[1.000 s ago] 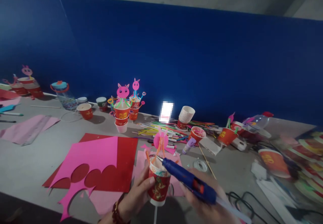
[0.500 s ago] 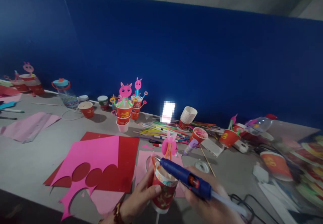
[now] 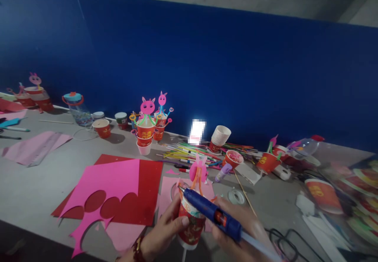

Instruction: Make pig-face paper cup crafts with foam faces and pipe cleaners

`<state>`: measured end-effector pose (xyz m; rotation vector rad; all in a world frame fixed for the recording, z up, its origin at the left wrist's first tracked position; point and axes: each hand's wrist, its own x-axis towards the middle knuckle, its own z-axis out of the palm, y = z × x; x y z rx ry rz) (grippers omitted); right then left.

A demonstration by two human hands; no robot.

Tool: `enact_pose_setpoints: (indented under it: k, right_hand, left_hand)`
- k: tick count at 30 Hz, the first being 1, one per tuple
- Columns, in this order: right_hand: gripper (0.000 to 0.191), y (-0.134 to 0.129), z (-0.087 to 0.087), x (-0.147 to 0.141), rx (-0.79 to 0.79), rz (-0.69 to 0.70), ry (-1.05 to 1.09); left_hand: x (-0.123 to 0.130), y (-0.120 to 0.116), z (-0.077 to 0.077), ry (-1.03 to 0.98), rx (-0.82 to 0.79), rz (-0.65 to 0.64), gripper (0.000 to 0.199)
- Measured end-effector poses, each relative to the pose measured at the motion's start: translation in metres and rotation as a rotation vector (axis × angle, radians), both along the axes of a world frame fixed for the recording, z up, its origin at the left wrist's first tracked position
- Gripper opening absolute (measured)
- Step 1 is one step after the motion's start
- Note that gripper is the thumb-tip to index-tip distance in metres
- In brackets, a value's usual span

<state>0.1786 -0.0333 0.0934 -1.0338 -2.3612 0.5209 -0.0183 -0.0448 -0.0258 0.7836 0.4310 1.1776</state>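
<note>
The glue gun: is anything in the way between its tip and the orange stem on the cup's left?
Nothing visible: the glue gun, in the right hand, has its tip close by the orange stem. The left hand, holding the cup, sits below that spot.

On the surface (image 3: 29, 191), a cut sheet (image 3: 118, 173) lies upon another sheet (image 3: 149, 183), at the left of the held cup (image 3: 191, 230). Behind this cup there is a pile of sticks (image 3: 183, 152). To its right are a glue stick (image 3: 223, 172) and a tape roll (image 3: 242, 199); the partition (image 3: 177, 61) stands behind everything.
</note>
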Motion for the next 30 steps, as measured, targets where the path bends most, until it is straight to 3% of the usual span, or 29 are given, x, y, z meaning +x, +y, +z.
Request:
enact_pose_setpoints:
  k: [21,30]
  right_hand:
    - [0.007,-0.0026,0.0014,0.0011,0.048,-0.02,-0.023]
    - [0.01,-0.0029,0.0052,0.003,0.059,-0.056,0.043]
  left_hand:
    - [-0.0002,-0.0004,0.0041,0.018,-0.015,0.005,0.07]
    - [0.0009,0.0001,0.0025,-0.032,-0.057,0.011,0.073]
